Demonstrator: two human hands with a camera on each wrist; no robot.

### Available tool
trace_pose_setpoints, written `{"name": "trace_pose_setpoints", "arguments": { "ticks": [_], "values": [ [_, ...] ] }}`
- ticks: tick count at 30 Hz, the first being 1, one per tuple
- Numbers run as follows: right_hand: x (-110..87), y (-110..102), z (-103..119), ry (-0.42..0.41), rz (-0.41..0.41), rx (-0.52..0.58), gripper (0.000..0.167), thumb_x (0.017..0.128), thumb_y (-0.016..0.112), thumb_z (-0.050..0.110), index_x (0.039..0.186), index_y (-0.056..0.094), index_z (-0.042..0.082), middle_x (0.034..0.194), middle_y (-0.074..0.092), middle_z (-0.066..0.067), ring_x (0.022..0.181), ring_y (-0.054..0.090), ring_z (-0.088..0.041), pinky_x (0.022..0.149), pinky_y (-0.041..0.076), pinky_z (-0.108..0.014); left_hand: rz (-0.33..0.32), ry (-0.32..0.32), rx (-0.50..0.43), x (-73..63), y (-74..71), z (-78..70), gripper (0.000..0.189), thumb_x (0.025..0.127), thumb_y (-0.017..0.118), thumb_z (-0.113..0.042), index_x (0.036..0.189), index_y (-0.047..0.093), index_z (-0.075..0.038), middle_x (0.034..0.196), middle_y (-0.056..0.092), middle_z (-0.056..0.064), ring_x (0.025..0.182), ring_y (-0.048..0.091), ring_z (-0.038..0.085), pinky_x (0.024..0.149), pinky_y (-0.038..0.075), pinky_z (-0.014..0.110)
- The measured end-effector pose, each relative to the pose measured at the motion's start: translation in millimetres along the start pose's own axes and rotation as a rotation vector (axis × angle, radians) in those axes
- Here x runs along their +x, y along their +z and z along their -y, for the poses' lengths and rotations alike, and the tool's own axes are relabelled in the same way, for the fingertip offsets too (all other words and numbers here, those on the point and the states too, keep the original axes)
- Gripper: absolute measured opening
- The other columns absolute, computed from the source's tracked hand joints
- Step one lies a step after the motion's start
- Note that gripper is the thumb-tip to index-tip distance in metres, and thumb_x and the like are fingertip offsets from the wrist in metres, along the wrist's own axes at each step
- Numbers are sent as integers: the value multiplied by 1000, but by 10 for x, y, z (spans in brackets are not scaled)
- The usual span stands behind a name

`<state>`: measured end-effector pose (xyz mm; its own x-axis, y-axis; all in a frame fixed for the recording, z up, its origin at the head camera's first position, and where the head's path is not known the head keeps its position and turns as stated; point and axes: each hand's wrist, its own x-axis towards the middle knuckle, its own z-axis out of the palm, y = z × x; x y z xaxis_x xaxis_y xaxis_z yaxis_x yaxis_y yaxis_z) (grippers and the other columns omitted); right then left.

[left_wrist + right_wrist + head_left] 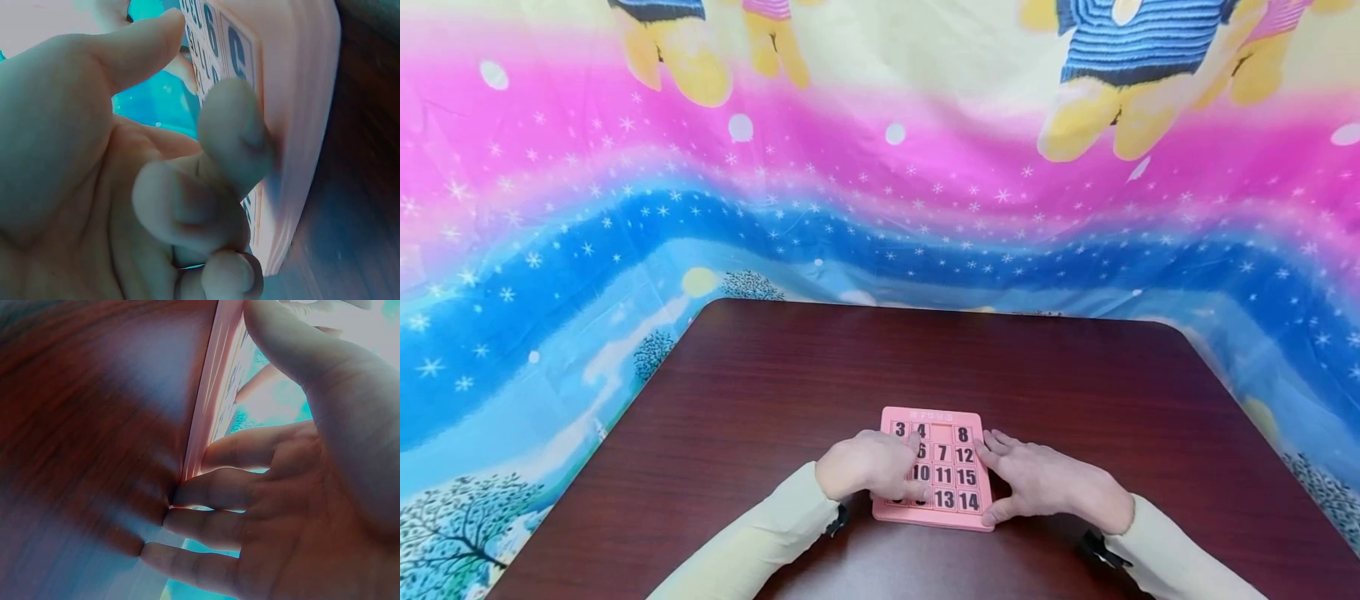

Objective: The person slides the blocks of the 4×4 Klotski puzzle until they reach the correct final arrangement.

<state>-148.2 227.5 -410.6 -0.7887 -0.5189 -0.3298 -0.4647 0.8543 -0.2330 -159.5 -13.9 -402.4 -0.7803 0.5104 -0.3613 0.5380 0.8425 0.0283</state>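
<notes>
A pink sliding number puzzle [943, 476] lies flat on the table, with a vacant slot in its top row between the 4 and the 8. My left hand [874, 464] is over its left side and hides several tiles. Its index fingertip is by the 4 and its thumb by the bottom row; the other fingers [175, 203] bend loosely beside the frame. At the puzzle's right edge is my right hand [1051, 481], its thumb at the near right corner. Its fingers [209, 526] extend fairly straight, the index against the frame's side and others touching the table.
The dark reddish-brown wooden table [737, 375] has rounded far corners. Behind it hangs a colourful cloth [850, 183] printed with snowflakes, trees and bear figures. Dark straps [1103, 550] show at the cuffs of the pale sleeves [760, 533].
</notes>
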Motion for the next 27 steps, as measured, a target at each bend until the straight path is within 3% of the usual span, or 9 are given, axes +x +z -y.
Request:
{"name": "trace_pose_setpoints", "arguments": {
  "ticks": [4,10,19,22,27],
  "values": [
    [1,-4,8,-4,-8,-4,103,72,73,66,147,43,2,154,36,-24,146,31,-39,108,36,-58,-3,10,11,24,-9,-67,91,85,56,-71,149,41,-8,108,71,3,87,63,9,77,51,30],
    [-1,-9,12,-6,-8,-15,103,72,74,65,147,43,2,154,36,-26,145,32,-40,108,37,-56,19,4,4,51,-42,-151,91,85,54,-72,152,36,-12,108,72,3,99,65,9,85,51,31],
    [-2,8,-13,-4,-11,-21,102,73,73,66,147,43,2,153,36,-27,144,33,-40,108,38,-57,14,25,10,145,-62,-240,90,85,52,-74,152,37,-16,129,66,0,105,65,9,91,50,33],
    [3,7,-11,-4,-10,-25,102,73,73,65,147,43,2,153,36,-27,144,33,-40,107,38,-57,9,41,5,153,-52,-225,87,85,51,-74,152,37,-21,130,66,0,111,64,10,93,49,33],
    [10,0,-6,-14,-14,-22,101,73,74,65,146,44,2,153,36,-27,144,33,-41,107,38,-57,9,30,-36,104,-30,-111,86,85,53,-74,153,35,-23,121,69,2,104,65,9,89,51,32]
  ]
}}
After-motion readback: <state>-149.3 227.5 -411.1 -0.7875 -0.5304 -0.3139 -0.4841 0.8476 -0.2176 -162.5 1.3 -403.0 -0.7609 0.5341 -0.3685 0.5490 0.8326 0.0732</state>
